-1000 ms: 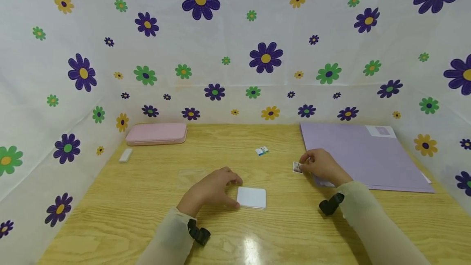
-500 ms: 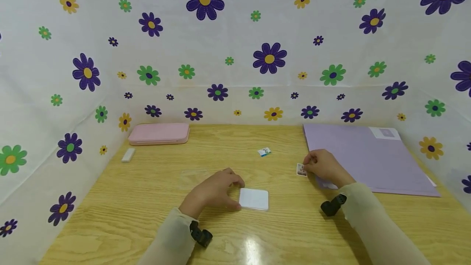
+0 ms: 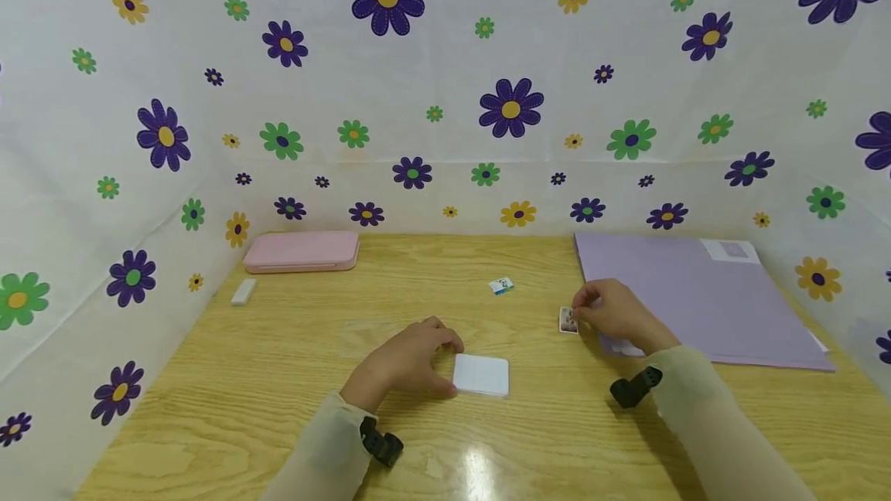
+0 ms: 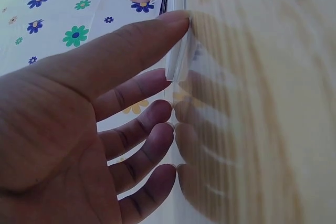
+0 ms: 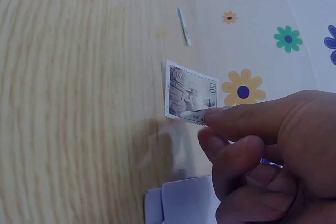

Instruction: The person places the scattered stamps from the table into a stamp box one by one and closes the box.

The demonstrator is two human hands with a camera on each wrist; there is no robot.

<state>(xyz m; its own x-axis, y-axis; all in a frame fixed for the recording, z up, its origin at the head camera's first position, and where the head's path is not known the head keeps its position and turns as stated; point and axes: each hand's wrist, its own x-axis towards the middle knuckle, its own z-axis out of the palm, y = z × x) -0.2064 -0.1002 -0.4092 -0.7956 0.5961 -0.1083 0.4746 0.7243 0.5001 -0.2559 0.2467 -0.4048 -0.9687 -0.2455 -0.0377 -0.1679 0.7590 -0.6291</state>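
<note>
My right hand [image 3: 616, 315] pinches a postage stamp [image 5: 188, 93] by one edge between thumb and index finger. The stamp has perforated edges, a grey-brown picture and "150" printed on it. It stands tilted above the table, left of the purple folder. My left hand [image 3: 407, 362] rests on the table with fingers loosely bent, beside a flat white rectangular pad [image 3: 481, 375] with rounded corners and a clear rim. In the left wrist view, the thumb tip lies at the pad's edge [image 4: 176, 51] and the index fingertip is by its corner.
A second small stamp-like paper [image 3: 500, 285], white with blue-green, lies mid-table. A large purple folder [image 3: 696, 300] with a white label is at the right. A pink pencil case [image 3: 302, 251], a white eraser [image 3: 244, 292] and a faint clear sheet [image 3: 358, 337] lie left. Flowered cloth [image 3: 445, 83] surrounds the table.
The head view has shifted slightly. My right hand keeps the stamp nearly in place, its tilt changing a little. My left hand and the white pad have not visibly moved.
</note>
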